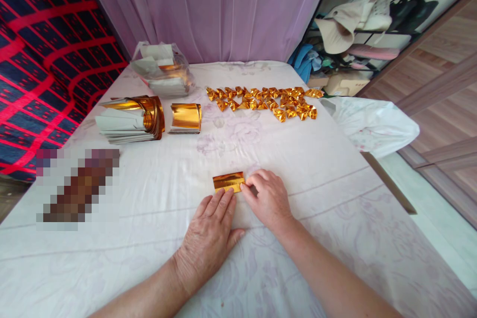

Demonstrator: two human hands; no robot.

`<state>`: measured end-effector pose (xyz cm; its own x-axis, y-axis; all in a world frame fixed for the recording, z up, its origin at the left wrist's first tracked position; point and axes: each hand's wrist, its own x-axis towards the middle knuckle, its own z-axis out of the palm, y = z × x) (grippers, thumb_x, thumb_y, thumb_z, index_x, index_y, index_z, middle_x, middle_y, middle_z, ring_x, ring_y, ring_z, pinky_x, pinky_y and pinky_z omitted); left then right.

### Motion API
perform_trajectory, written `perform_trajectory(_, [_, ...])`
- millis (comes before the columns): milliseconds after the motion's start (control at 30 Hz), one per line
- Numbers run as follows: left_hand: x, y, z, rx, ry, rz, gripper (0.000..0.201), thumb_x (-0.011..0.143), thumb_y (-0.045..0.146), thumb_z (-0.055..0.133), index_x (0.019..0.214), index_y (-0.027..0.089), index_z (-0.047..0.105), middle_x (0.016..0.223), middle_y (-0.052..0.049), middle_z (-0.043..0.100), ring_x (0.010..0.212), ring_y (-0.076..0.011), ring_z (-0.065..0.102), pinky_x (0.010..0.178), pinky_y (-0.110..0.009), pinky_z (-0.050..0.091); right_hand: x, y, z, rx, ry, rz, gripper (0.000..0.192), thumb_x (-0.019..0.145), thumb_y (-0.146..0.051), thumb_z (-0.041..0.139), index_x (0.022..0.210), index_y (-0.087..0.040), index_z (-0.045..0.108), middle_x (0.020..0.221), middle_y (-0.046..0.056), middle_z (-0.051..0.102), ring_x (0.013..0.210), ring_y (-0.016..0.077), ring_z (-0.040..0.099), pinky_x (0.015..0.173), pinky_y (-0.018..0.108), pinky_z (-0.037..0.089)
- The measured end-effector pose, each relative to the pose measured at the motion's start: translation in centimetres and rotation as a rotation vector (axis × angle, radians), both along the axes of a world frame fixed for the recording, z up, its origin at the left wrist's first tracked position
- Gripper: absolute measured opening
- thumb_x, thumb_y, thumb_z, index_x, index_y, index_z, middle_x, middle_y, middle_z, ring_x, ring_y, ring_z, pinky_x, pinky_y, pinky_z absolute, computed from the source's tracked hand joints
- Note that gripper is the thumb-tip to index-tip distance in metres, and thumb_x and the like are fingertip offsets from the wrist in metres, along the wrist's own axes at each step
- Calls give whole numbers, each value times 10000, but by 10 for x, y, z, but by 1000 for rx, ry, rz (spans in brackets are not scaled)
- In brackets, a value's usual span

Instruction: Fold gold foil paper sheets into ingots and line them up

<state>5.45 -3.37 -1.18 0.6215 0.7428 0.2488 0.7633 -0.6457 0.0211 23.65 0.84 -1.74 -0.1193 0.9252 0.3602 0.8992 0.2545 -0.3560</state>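
Head view: pressing a gold foil sheet (228, 180) onto the tablecloth (261, 268) with fingertips of the left hand (212, 228), opened flat, gripping nothing; apparently pinching its right edge between thumb and forefinger of the right hand (270, 198). Lying between both hands, looks only part-folded. Judged done: folded foil pieces (258, 101), set in rows at the far side. Judged left: small stack (186, 117), larger stack (128, 121), plus sheets in a plastic bag (164, 74).
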Motion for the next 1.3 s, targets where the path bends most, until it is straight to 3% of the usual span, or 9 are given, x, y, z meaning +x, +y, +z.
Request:
perform_trajectory(733, [1, 2, 7, -16, 53, 1, 567, 966, 523, 349, 1307, 120, 556, 1393, -115, 544, 1261, -282, 500, 1015, -468, 374, -1, -1, -2, -3, -10, -29, 76, 859, -253, 590, 798, -218, 562, 828, 22, 609, 815, 189, 554, 732, 315, 357])
perform_trajectory(1300, [1, 2, 9, -44, 57, -8, 571, 961, 517, 371, 1321, 106, 535, 1393, -123, 542, 1268, -298, 492, 1023, -499, 345, -1, -2, 1, -18, -30, -9, 105, 857, -259, 607, 772, -218, 559, 825, 22, 602, 818, 192, 554, 736, 313, 358])
